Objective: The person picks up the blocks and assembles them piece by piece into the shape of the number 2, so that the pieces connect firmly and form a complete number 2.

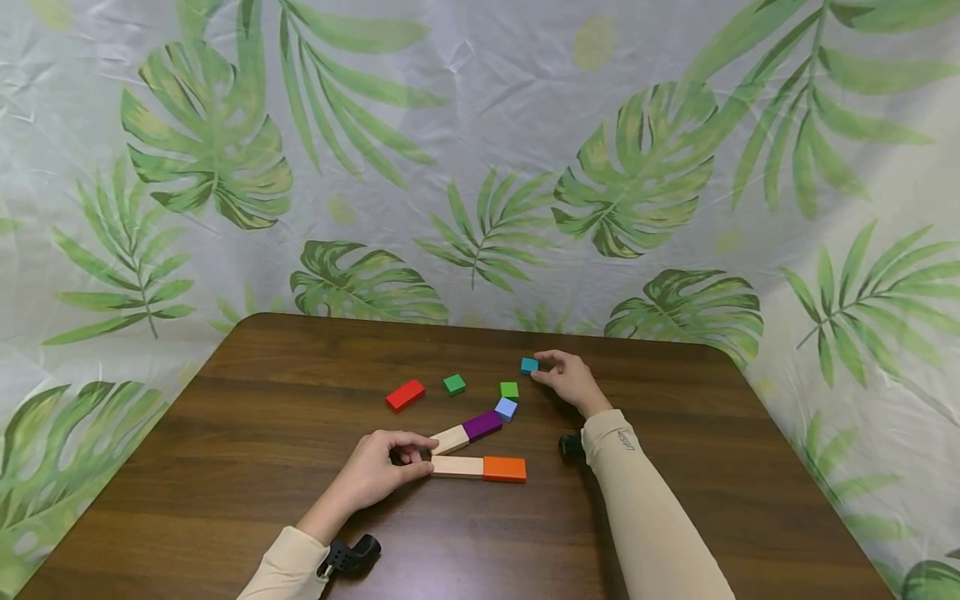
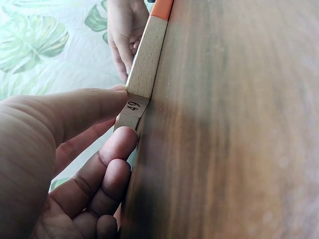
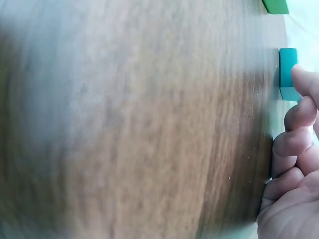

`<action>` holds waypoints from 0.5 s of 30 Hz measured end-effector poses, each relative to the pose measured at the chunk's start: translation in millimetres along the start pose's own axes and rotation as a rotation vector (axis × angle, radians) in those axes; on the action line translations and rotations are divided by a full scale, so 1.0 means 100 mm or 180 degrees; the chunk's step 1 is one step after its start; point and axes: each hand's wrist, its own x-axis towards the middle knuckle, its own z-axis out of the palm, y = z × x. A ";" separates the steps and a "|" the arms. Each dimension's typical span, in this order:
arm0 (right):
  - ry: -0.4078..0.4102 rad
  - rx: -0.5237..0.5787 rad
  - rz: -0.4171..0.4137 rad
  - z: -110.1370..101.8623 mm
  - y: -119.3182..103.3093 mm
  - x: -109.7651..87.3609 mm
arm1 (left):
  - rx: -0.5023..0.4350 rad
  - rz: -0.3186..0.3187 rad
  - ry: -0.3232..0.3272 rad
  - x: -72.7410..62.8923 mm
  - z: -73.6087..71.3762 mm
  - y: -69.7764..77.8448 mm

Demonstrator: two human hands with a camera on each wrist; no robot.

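My left hand (image 1: 378,467) has thumb and index finger on the left ends of two natural-wood blocks that meet in a V. The lower wood block (image 1: 457,467) abuts an orange block (image 1: 505,469); the upper wood block (image 1: 450,440) abuts a purple block (image 1: 482,426). In the left wrist view the lower block's end reads 49. Farther back, my right hand (image 1: 573,382) pinches a small teal block (image 1: 529,366) between thumb and index finger, on the table. A light-blue block (image 1: 506,408) sits at the purple block's far end, with a light-green block (image 1: 509,390) just behind it.
A red block (image 1: 406,395) and a dark-green block (image 1: 454,384) lie apart on the brown wooden table (image 1: 300,375). Behind the table's far edge hangs a leaf-patterned cloth (image 1: 502,125). Black wrist devices (image 1: 352,557) sit below both hands.
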 end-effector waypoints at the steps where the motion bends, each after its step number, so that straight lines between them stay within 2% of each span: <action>1: 0.0000 -0.0006 -0.0004 0.00 0.00 0.00 | -0.0003 -0.0004 0.0000 0.00 0.00 0.00; 8: -0.0015 -0.0019 0.0040 0.01 0.01 0.03 | -0.0018 -0.0023 0.0003 0.00 0.00 0.00; 15: -0.0064 -0.0195 -0.0098 0.00 -0.02 0.05 | -0.0028 -0.0005 -0.0005 0.00 0.00 0.00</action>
